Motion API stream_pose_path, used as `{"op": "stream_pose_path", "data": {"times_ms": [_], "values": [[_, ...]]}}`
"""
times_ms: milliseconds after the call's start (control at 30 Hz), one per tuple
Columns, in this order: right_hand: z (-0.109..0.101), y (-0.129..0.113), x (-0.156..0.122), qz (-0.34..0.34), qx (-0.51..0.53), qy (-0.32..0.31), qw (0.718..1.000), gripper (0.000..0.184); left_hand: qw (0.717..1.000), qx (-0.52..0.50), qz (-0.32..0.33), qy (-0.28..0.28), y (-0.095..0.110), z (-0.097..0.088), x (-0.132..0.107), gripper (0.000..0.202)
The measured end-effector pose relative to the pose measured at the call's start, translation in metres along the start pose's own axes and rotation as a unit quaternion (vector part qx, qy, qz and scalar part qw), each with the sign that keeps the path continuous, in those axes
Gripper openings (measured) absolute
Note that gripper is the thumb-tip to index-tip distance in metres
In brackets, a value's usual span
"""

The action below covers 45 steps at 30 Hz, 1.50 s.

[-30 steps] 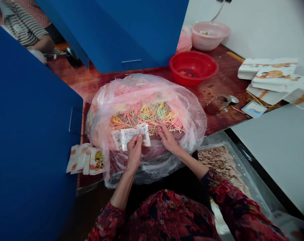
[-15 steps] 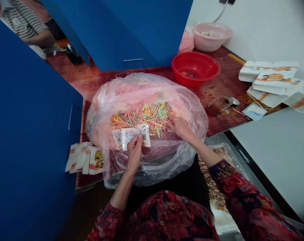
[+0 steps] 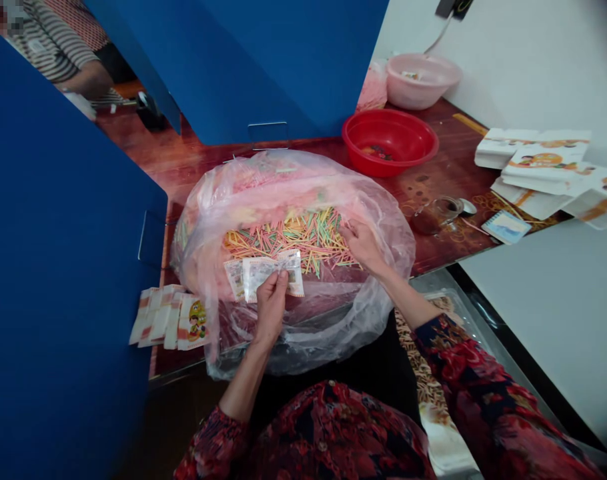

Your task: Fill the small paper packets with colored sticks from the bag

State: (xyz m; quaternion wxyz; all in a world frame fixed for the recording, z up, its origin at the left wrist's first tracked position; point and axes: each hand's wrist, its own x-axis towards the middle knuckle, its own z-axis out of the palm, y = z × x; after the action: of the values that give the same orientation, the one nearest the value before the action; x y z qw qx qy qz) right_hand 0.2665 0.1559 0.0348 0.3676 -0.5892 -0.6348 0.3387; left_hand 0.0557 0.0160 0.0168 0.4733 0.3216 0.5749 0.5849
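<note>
My left hand (image 3: 272,300) pinches small white printed packets (image 3: 258,275), thumb on top, fanned so that two or three overlap. They sit just in front of a pile of thin sticks (image 3: 311,237) in pink, yellow, green and orange. The pile lies inside a large clear plastic bag (image 3: 303,177) spread open on the table. At the pile's right edge, my right hand (image 3: 362,245) has its fingers curled together, thumb towards the forefinger. Whatever is between those fingertips is too small to make out.
A red basin (image 3: 391,140) and a pale pink basin (image 3: 423,80) stand at the back right. Stacked printed packets (image 3: 548,160), a glass jar (image 3: 441,213) and a notepad (image 3: 506,227) lie right. More packets (image 3: 171,317) lie left. Blue partitions (image 3: 233,67) enclose the table; a person sits beyond.
My right hand has shifted slightly right and up along the pile's edge, its fingers more drawn together. My left hand still holds the packets in nearly the same spot.
</note>
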Motion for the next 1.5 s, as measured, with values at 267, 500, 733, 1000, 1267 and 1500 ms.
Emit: {"op": "stream_pose_path", "data": {"times_ms": [267,500,733,1000,1267,1500], "values": [[0.021,-0.025,-0.027,0.226,0.457,-0.156,0.846,0.017,0.998,0.034,0.003,-0.051,0.005,0.007,-0.002,0.036],[0.048,-0.021,-0.05,0.044,0.406,-0.072,0.91,0.021,0.996,0.065,0.016,-0.055,0.007,0.004,-0.004,0.036],[0.063,0.008,-0.081,-0.091,0.179,-0.086,0.976,0.011,0.99,0.123,0.039,-0.055,0.007,0.0,-0.005,0.036],[0.041,-0.037,-0.047,0.062,0.461,0.008,0.885,0.016,0.981,0.123,0.085,-0.119,0.013,0.003,-0.006,0.034],[0.032,-0.086,-0.053,-0.032,0.402,-0.049,0.914,0.019,0.982,0.097,0.041,-0.155,0.014,0.012,-0.011,0.041],[0.028,-0.09,-0.066,-0.074,0.342,-0.104,0.931,0.016,0.984,0.064,-0.015,-0.167,0.008,0.009,-0.013,0.043]]}}
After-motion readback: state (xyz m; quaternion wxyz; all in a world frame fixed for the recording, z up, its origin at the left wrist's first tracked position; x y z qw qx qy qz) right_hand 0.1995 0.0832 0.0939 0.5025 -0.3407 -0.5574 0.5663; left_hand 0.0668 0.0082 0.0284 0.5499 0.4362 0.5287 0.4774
